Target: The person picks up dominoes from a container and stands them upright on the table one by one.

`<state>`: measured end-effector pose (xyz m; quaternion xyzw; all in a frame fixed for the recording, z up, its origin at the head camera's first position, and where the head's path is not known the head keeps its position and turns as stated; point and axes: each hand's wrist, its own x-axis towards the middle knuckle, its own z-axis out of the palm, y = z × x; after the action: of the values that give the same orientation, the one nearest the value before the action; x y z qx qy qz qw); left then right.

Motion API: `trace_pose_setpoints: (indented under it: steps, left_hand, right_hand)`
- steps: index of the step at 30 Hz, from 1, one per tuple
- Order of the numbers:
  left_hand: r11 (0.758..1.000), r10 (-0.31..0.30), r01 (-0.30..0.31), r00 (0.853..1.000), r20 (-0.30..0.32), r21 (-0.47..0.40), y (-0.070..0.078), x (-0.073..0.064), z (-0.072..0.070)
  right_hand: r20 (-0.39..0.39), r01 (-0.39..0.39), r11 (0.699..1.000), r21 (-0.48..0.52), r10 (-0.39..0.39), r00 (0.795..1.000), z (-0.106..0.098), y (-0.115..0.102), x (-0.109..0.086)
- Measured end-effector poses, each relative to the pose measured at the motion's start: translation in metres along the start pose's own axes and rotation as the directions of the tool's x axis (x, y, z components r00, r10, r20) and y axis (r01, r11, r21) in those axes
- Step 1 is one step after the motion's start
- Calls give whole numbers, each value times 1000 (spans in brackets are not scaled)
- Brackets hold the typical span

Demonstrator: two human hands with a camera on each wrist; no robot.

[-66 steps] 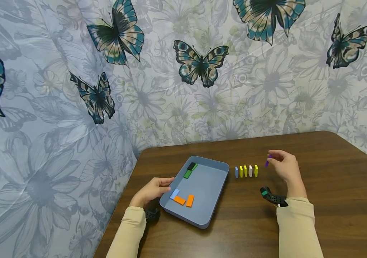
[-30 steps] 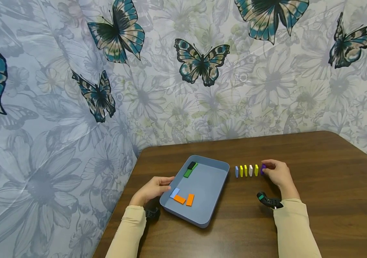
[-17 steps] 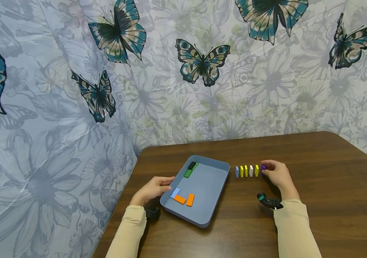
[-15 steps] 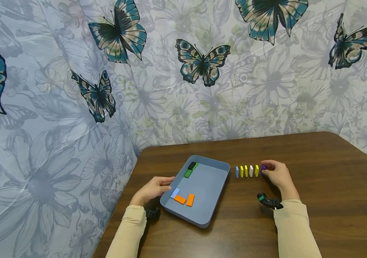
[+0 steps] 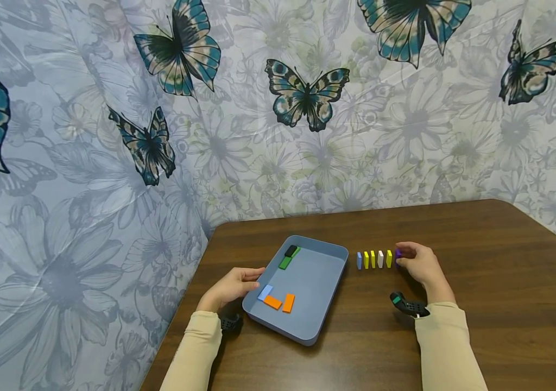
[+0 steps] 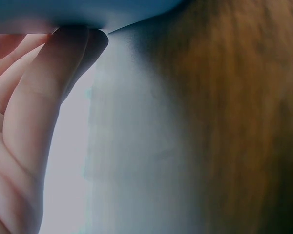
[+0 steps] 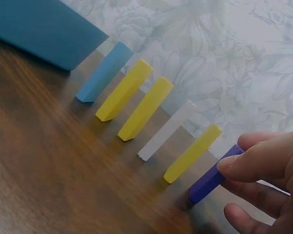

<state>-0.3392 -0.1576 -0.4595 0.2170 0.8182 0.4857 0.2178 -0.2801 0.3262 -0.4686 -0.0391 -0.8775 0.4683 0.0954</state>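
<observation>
The right hand [image 5: 422, 266] pinches the purple block [image 7: 206, 184], which stands upright on the counter [image 5: 356, 331], long axis vertical, beside a yellow block [image 7: 193, 154]; the left hand [image 5: 229, 290] grips the tray [image 5: 309, 288].

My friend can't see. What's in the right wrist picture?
A right hand pinches a purple block standing at the end of a row on a wooden table. Next: a yellow block, white block, two yellow blocks, light blue block, then a blue tray.
</observation>
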Motion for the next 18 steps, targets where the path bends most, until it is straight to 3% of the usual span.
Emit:
trace_pose_setpoints:
  steps: [8, 14, 18]
  left_hand:
    - [1000, -1, 1, 1000, -8, -2, -1, -1, -3]
    - [1000, 22, -22, 1000, 11, -2, -4, 0, -4]
    - [1000, 23, -23, 1000, 11, -8, -5, 1, -3]
  right_hand:
    - [-34, 11, 1000, -27, -12, 999, -15, -24, 0]
    - [-128, 122, 993, -7, -122, 984, -24, -75, -3]
    - [-49, 205, 979, 23, -204, 978, -4, -112, 2]
